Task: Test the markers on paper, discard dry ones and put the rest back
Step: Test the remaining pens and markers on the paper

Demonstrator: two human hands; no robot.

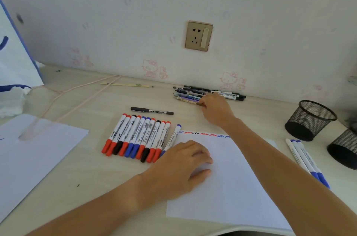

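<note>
1. My right hand is reaching into the pile of pens by the desk's back edge, against the wall. The fingertips look pinched on the end of one pen at the near side of the pile, though the back of my hand hides most of the grip, so I'm not sure how solid it is.
2. My left hand lies flat with relaxed fingers on the test paper at the front edge, pinning it down.
3. Risk: the pile is loose and tangled, so dragging one pen out could roll the others along the back edge.
4. If my left hand shifts, the sheet slides and could nudge the blue marker touching its left edge.
5. The row of markers sits left of the paper, mid-desk, so tested and untested could get mixed up.
6. Also around: a black marker lying alone behind the row, three blue markers and two mesh cups by the right edge, a spare sheet at the left. Nothing blocks my reach.
</note>
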